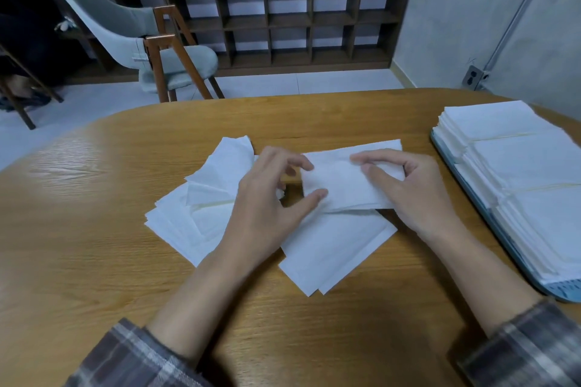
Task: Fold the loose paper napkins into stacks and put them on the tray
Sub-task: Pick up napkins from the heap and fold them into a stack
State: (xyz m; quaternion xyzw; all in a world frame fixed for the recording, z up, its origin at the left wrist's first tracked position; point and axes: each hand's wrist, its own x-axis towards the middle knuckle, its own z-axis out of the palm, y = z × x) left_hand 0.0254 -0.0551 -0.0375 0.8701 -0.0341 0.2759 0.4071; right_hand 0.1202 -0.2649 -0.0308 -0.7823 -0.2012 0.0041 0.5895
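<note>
A white paper napkin (342,181), folded into a long strip, is held just above the table between both hands. My left hand (267,201) pinches its left end with thumb below and fingers curled above. My right hand (408,188) grips its right end, fingers over the top and thumb on its face. Under them lies a flat napkin (333,248), and a loose pile of white napkins (191,217) spreads to the left. At the right edge, a light-blue tray (566,294) carries three stacks of folded napkins (515,166).
The wooden table (94,261) has a rounded far edge. Beyond it stand a grey chair with wooden legs (151,50) and a low dark shelf unit (298,25) along the wall. Plaid sleeves cover both forearms at the bottom.
</note>
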